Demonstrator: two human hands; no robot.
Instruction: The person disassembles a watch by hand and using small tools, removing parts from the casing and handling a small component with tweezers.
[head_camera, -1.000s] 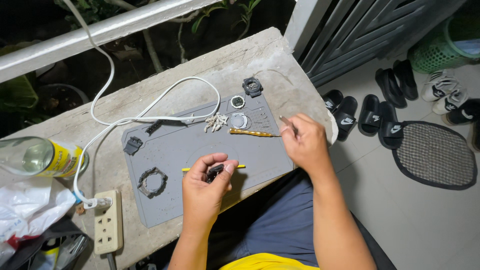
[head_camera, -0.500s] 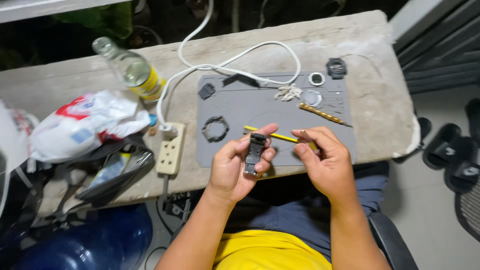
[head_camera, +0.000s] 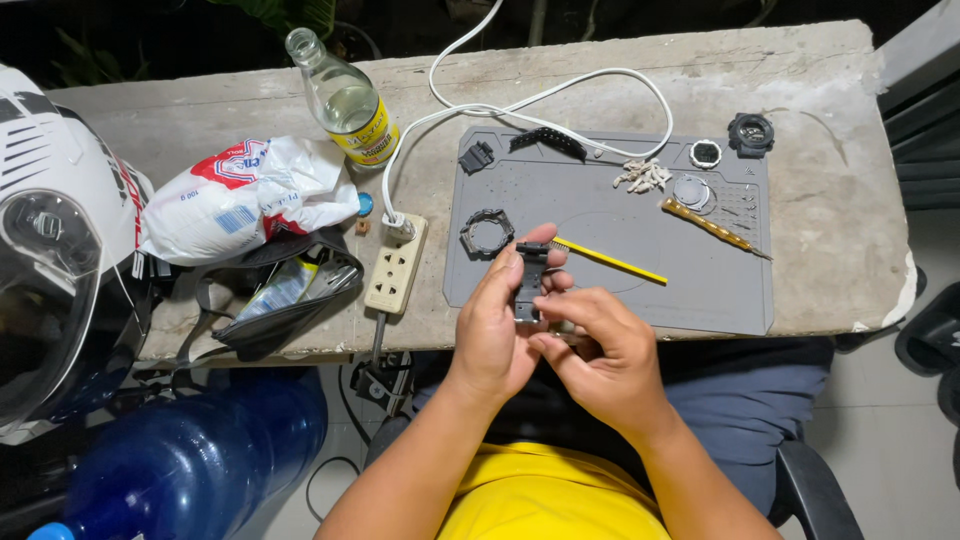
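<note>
My left hand (head_camera: 497, 325) grips a short black watch strap piece (head_camera: 527, 280), held upright over the near edge of the grey work mat (head_camera: 620, 290). My right hand (head_camera: 600, 350) touches the strap's lower end with its fingertips. Just beyond the hands lie a thin yellow tool (head_camera: 610, 262) and a black watch bezel ring (head_camera: 486, 233). Farther back on the mat are another black strap (head_camera: 548, 141), a small black part (head_camera: 476, 156), a pile of pale small parts (head_camera: 643, 176), a round watch module (head_camera: 706, 153), a black watch case (head_camera: 751, 132) and a brass-handled tool (head_camera: 712, 227).
On the concrete ledge (head_camera: 840, 210) stand a glass bottle with yellow label (head_camera: 346, 99), a crumpled plastic bag (head_camera: 240, 195), a white power strip (head_camera: 396, 263) with its cable, and a black pouch (head_camera: 285, 295). A white helmet (head_camera: 55, 250) and blue water jug (head_camera: 190, 460) are at left.
The view has swung left, bringing the helmet and jug in. Both hands have drawn nearer my body with the black strap piece, and my right hand now touches it.
</note>
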